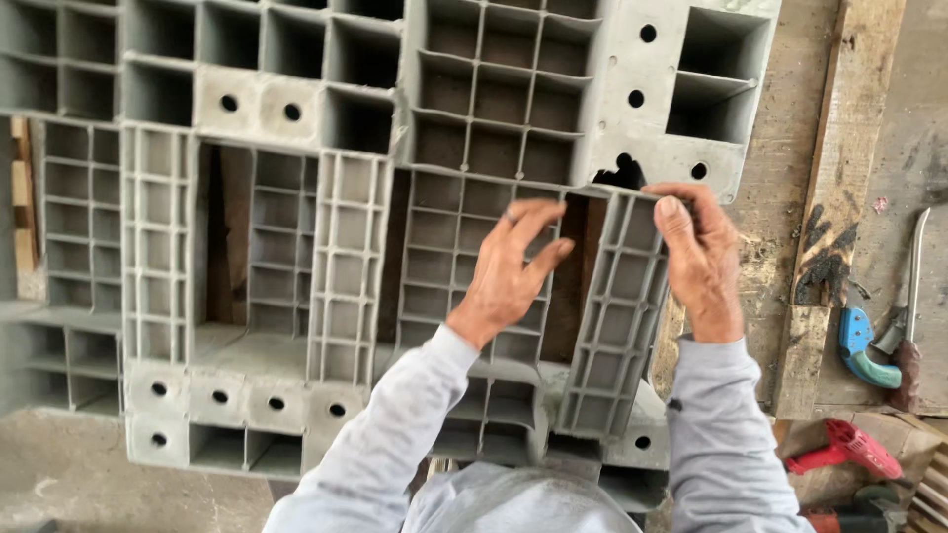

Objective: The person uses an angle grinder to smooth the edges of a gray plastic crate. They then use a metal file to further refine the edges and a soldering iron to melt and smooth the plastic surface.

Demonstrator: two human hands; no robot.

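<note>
Grey-sleeved right hand [699, 259] is clamping the loose grey ribbed plastic slat [612, 316], running near-vertically below it; left hand [506, 268] is hovering open alongside.

Both arms in grey sleeves reach forward and up. The left hand [506, 266] spreads its fingers [538, 219] loosely, palm facing away. The right hand [699, 259] curls, thumb raised, fingers hooked forward.

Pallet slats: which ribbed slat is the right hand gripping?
The rightmost grey ribbed slat. The right hand grips its top end; it tilts, unlike the upright slats to the left. The left hand rests on the neighbouring slat.
</note>
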